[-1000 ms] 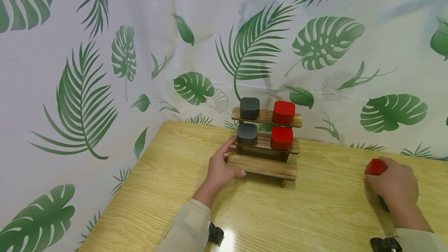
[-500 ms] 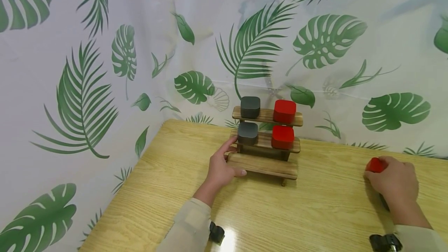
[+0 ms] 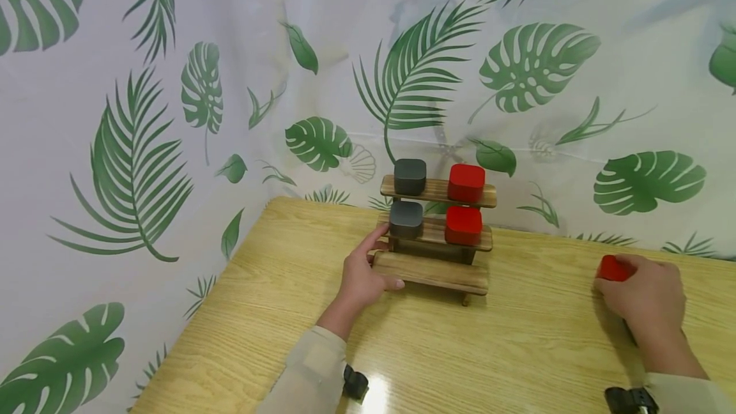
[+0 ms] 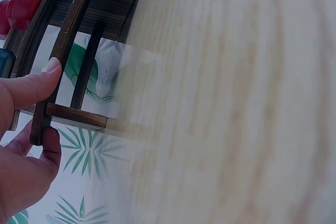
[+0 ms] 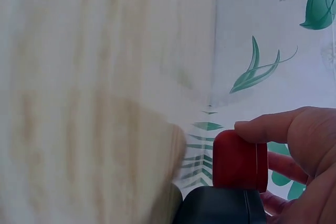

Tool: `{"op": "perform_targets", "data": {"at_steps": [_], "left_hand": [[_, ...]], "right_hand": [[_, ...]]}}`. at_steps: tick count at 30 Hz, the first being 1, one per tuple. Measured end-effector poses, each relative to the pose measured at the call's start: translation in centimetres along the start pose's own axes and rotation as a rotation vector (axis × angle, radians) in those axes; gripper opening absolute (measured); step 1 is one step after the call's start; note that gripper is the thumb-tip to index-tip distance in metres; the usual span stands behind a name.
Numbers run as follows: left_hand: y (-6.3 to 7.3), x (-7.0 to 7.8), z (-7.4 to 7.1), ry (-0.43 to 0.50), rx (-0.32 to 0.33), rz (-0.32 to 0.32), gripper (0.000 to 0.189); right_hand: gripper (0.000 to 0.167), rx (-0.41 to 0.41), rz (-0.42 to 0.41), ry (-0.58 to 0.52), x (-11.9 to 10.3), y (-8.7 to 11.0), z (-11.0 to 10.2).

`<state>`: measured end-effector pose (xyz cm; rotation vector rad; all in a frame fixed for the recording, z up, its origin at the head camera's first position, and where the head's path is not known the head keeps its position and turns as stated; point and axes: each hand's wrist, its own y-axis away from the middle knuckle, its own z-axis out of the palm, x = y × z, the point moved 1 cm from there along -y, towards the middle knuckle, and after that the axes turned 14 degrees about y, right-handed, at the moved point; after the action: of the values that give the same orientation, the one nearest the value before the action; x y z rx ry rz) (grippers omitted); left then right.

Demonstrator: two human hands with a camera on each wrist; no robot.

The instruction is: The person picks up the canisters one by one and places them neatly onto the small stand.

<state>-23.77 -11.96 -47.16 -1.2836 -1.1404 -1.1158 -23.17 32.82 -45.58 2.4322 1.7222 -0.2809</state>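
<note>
My left hand (image 3: 361,278) grips the left end of a three-step wooden display stand (image 3: 431,272). In the left wrist view its thumb lies over the bottom board (image 4: 71,35) and its fingers curl round below. On the upper two steps stand a dark grey rounded box (image 3: 410,177) and a red one (image 3: 466,183), then another grey box (image 3: 406,220) and red box (image 3: 463,225). Far to the right, my right hand (image 3: 650,292) holds a red rounded box (image 5: 239,161) between thumb and fingers. A dark box (image 5: 220,205) sits close beside it, mostly hidden by the hand in the head view.
The light wooden table (image 3: 506,350) runs under everything, with a leaf-patterned white sheet (image 3: 322,82) behind it and on the left. Black wrist devices sit at both sleeves, one by the left sleeve (image 3: 313,369). The bottom step of the stand bears no box.
My right hand has shifted very slightly to the left with the red box, and less of the dark box shows below it. The left hand and the stand have stayed in place.
</note>
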Motion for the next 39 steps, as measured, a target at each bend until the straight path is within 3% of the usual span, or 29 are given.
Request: {"op": "perform_targets", "data": {"at_steps": [16, 39], "left_hand": [[0.1, 0.0, -0.1, 0.025, 0.002, -0.007, 0.110], [0.1, 0.1, 0.0, 0.020, -0.008, -0.001, 0.111]], "right_hand": [[0.062, 0.080, -0.028, -0.089, -1.2, 1.3, -0.4], [0.062, 0.132, -0.098, -0.155, -3.1, 3.8, -0.8]]}}
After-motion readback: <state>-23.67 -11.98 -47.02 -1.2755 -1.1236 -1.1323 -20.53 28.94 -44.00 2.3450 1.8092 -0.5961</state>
